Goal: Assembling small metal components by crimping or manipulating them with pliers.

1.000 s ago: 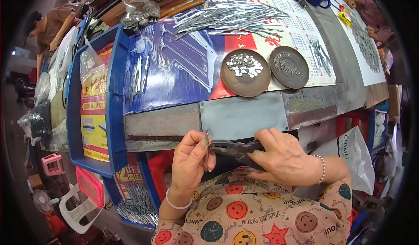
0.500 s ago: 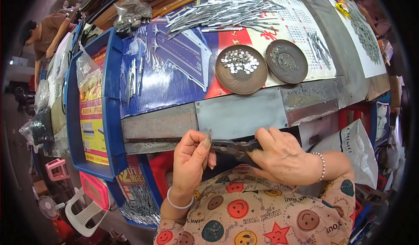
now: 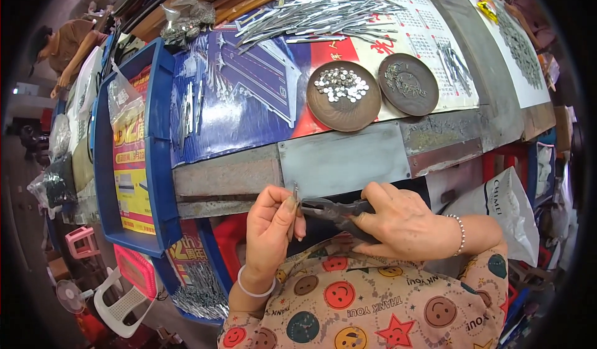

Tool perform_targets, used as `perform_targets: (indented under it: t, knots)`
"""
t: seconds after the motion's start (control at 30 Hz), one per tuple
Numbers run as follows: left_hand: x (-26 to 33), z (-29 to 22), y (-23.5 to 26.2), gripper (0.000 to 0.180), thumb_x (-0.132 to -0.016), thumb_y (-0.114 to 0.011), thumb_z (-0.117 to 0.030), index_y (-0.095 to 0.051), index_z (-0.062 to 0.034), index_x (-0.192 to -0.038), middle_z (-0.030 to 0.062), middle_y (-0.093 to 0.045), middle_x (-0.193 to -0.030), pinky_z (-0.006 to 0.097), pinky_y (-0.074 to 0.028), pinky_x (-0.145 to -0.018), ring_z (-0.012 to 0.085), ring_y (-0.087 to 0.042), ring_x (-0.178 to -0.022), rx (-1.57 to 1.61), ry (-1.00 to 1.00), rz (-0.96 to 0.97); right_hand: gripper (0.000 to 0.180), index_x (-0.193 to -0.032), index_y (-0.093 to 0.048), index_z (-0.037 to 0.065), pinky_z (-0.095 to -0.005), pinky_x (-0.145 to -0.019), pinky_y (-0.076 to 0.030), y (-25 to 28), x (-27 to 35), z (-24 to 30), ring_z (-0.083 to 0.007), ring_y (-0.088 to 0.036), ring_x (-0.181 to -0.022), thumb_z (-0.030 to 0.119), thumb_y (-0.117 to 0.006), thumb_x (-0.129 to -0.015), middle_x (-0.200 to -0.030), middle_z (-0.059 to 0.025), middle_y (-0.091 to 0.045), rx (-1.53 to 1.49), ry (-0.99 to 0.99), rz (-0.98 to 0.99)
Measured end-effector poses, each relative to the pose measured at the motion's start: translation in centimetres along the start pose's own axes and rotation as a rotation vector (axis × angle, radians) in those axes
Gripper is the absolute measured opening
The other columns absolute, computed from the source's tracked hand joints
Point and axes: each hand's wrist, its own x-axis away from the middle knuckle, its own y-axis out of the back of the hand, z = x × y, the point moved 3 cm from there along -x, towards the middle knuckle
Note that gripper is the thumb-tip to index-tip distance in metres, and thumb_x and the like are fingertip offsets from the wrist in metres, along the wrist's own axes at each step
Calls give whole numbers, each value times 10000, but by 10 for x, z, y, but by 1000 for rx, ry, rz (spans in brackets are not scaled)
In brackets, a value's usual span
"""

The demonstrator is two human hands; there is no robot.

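Observation:
My left hand [image 3: 272, 221] pinches a slim metal piece [image 3: 295, 190] upright between thumb and forefinger, above the near edge of the bench. Most of that piece is hidden by the fingers. Dark-handled pliers [image 3: 329, 209] are gripped in my right hand [image 3: 404, 221], their jaws pointing left and reaching the fingers of my left hand. Whether the jaws touch the metal piece I cannot tell. Just beyond both hands lies a grey metal plate [image 3: 342, 159] on the bench edge. Farther off stand a brown dish [image 3: 326, 116] of small shiny discs and another brown dish [image 3: 413, 105] with tiny metal bits.
A heap of slim metal strips [image 3: 323, 16] covers the far bench, with smaller groups to the left and right. A blue crate [image 3: 165, 181] borders the left side. A white bag [image 3: 513, 218] hangs at the right. Other people sit at far left and far right.
The pliers' handles have spread apart a little in my right hand. The metal piece in my left hand has shifted slightly left.

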Motion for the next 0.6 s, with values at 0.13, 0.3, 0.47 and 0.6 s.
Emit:
perform_targets:
  t: [0.13, 0.3, 0.47, 0.6]
  knots:
    - [1, -1, -2, 111, -1006, -526, -133, -508, -30, -968, 8, -524, -735, 202, -397, -521, 84, -503, -570, -25, 13, 0, 356, -974, -672, 27, -371, -654, -478, -1, 0, 0, -287, -528, -841, 274, -765, -734, -942, -148, -448, 64, 33, -10]
    - [1, -1, -1, 107, -1002, -533, -126, -511, -27, -967, -2, -514, -719, 202, -403, -523, 81, -508, -572, -45, 11, -17, 259, -839, -654, 46, -340, -617, -465, -3, 0, 1, -261, -515, -797, 250, -757, -717, -913, -133, -440, 137, 60, -96]
    - [3, 0, 0, 106, -1000, -538, -119, -514, -24, -958, 0, -523, -731, 199, -409, -527, 79, -524, -588, -74, -11, -6, 206, -762, -637, 44, -330, -563, -457, -7, 0, 3, -260, -520, -746, 214, -737, -702, -889, -131, -437, 197, 49, -89]
    - [2, -1, -1, 105, -998, -543, -109, -520, -18, -950, 7, -539, -757, 203, -435, -539, 78, -541, -606, -118, -66, -25, 213, -760, -639, 28, -372, -558, -470, -6, -3, 2, -295, -553, -752, 224, -719, -733, -856, -138, -448, 66, 10, -40]
